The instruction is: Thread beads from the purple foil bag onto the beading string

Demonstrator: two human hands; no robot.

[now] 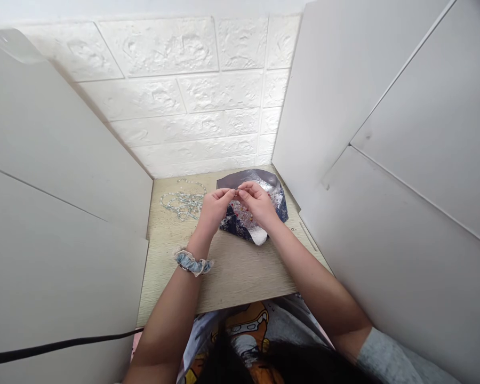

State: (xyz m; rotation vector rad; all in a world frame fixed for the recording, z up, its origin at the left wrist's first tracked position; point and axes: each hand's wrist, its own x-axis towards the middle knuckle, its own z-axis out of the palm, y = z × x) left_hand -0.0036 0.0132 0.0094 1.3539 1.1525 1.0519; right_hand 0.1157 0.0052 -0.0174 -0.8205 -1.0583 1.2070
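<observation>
Wears gry sleeve [389, 353] & lt-blue scrunchie [190, 263] w/ lace trim.

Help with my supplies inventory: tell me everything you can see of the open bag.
The bag lies open on the pale tabletop, near the brick-patterned wall. Its outside is dark blue with a lighter pattern; the inside looks silvery and shiny, like foil or coated plastic. Small beads, pinkish with some red, lie in it, and a white patch shows at its near edge. The left hand and right hand partly hide it; contact is unclear.
</observation>
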